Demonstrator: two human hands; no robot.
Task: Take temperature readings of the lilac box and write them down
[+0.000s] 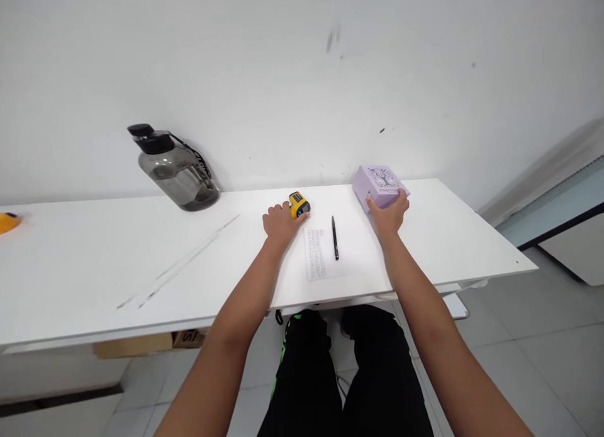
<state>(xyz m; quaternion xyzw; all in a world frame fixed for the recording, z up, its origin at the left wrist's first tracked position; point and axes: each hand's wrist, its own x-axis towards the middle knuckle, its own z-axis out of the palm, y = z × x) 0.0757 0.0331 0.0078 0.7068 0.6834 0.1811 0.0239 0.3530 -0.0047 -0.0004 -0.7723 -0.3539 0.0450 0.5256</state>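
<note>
My left hand (281,223) curls round the left side of a small yellow and black tape measure (299,204), with the thumb along its near edge. The tape measure rests on the white table. To the right, my right hand (391,214) grips the near end of a lilac box (375,184), thumb on the left and fingers on the right. The box has a printed tree and lettering on its top and sits near the wall. Between my hands a black pen (335,238) lies on a sheet of paper (317,261) with rows of handwriting.
A large grey see-through bottle (182,172) with a black lid and strap stands against the wall at left. An orange object (8,222) shows at the far left edge. The table (462,235) ends at the right. Below it are a cardboard box (141,346) and my legs.
</note>
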